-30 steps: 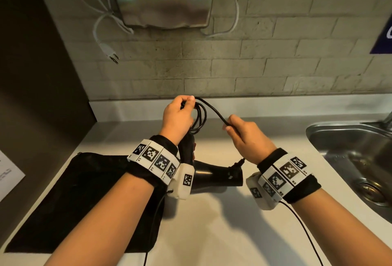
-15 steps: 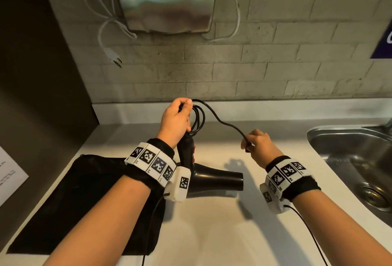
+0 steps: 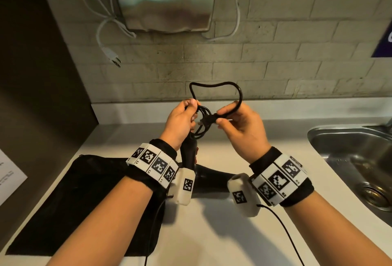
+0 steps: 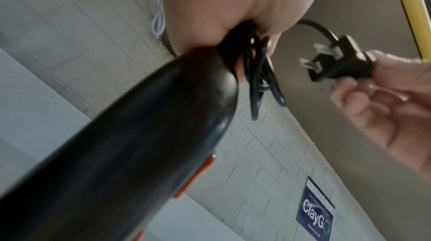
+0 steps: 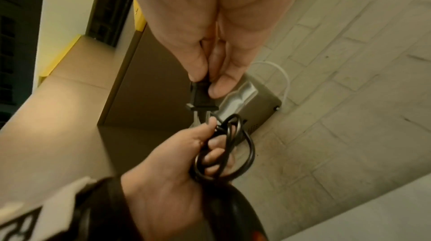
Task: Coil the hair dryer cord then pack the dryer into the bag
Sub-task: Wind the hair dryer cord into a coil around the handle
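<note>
A black hair dryer (image 3: 209, 177) hangs over the counter, its handle (image 4: 130, 145) in my left hand (image 3: 182, 120). That hand also grips the coiled loops of the black cord (image 3: 203, 121) against the handle top; the loops (image 5: 224, 152) show in the right wrist view too. My right hand (image 3: 237, 125) pinches the black plug (image 4: 338, 64) between thumb and fingers, its prongs pointing at the coil. A last free loop of cord (image 3: 216, 87) arcs above both hands. The black bag (image 3: 84, 202) lies flat on the counter at the left, under my left forearm.
A steel sink (image 3: 356, 159) is set into the white counter (image 3: 222, 234) at the right. A metal hand dryer (image 3: 165, 0) hangs on the brick wall with a white cord and plug (image 3: 110, 53) dangling. A dark panel (image 3: 31, 74) borders the left, with a paper sheet (image 3: 8, 178).
My right hand slid along the cord to its plug and came up beside the left hand. The slack now forms a loop above both hands.
</note>
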Demonstrator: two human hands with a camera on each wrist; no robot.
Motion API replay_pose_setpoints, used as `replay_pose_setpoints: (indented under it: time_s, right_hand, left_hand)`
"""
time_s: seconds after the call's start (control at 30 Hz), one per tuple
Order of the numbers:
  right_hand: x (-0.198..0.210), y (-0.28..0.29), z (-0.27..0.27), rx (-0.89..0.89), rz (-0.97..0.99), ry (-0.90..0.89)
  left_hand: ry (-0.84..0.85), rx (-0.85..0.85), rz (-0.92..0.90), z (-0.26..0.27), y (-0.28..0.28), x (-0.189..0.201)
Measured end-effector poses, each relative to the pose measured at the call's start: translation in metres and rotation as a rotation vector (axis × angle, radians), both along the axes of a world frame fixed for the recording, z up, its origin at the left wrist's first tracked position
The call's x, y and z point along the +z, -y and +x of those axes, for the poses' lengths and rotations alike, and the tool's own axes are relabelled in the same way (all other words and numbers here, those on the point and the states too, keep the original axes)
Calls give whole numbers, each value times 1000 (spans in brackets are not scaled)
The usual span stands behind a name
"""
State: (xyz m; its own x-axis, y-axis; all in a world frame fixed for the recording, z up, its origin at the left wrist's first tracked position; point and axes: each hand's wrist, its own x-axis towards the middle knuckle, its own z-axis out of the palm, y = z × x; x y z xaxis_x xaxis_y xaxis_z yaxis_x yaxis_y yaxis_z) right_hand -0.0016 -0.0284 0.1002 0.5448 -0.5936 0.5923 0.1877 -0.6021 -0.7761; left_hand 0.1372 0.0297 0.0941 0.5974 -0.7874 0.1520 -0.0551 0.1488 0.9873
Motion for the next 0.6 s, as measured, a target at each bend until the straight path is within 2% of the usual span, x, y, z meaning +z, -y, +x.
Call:
replay_pose_setpoints:
  time_s: [0.37,0.5,0.6]
  right_hand:
    - [-10,-8,19,-115,-235,-58]
    - [-6,-4,18,-148,-397,-198]
    - [-4,-4,21,-182,-604,-297]
  left_hand:
    - [138,63,18,0,-2,-1]
    - [192,82,14,-2,0,0]
    - [215,65,-17,-6,3,0]
